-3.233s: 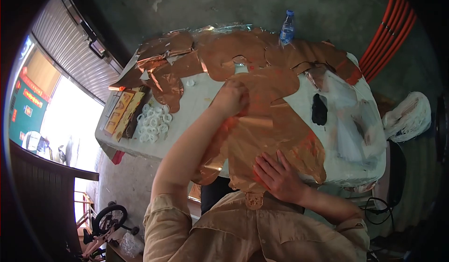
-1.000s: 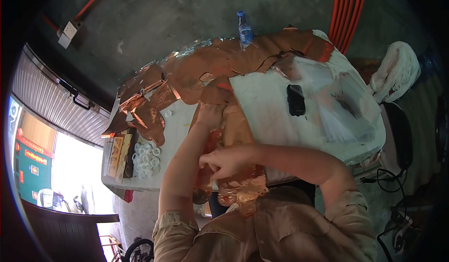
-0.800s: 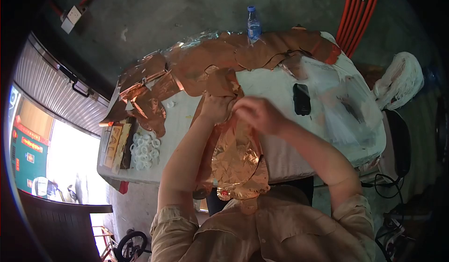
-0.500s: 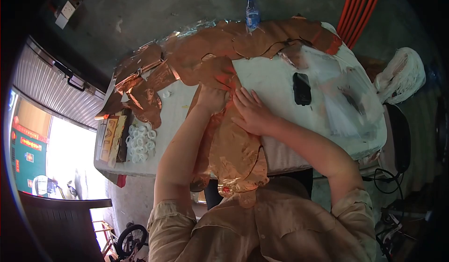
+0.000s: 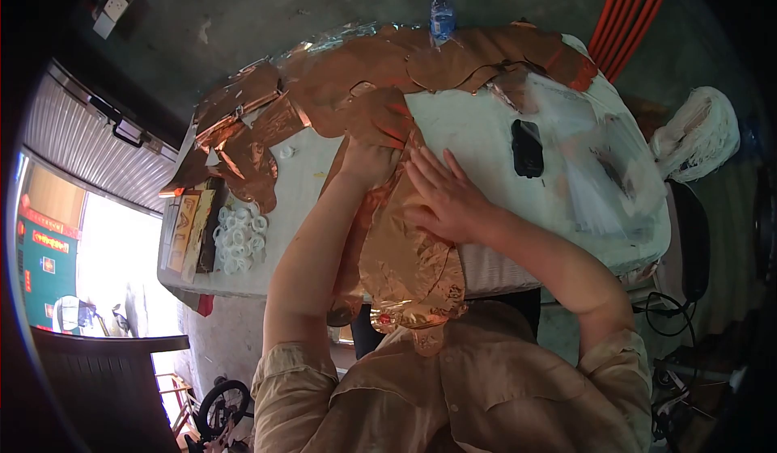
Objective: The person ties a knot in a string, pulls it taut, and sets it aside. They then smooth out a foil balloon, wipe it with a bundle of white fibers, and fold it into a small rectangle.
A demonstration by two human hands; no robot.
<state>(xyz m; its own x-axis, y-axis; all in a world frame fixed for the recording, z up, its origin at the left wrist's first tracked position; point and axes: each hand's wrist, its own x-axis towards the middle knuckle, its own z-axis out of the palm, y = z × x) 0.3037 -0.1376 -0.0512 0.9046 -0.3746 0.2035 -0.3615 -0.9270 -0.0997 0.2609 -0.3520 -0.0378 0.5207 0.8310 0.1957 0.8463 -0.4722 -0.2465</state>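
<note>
A flat, uninflated copper-coloured foil balloon (image 5: pixel 409 255) hangs over the table's near edge towards my shirt, its narrow tab lowest. My left hand (image 5: pixel 370 164) is closed on the folded upper part of this foil, the fingertips tucked out of sight. Beside it on the right, my right hand (image 5: pixel 447 198) rests with its fingers stretched out and slightly spread, touching the foil's right side. More flat foil balloons (image 5: pixel 324 89) lie overlapped along the far side of the table, close beyond my left hand.
On the white-covered table (image 5: pixel 477 141) are a black phone (image 5: pixel 527 149), clear plastic bags (image 5: pixel 595 170), a pile of white rings (image 5: pixel 240 239) and a box (image 5: pixel 188 230). A water bottle (image 5: pixel 442 16) stands at the far edge. A white bundle (image 5: pixel 696 133) is at the right.
The view has shifted slightly. My right hand's fingers have lifted and spread a little, sliding slightly down and right; my left hand keeps its hold on the foil.
</note>
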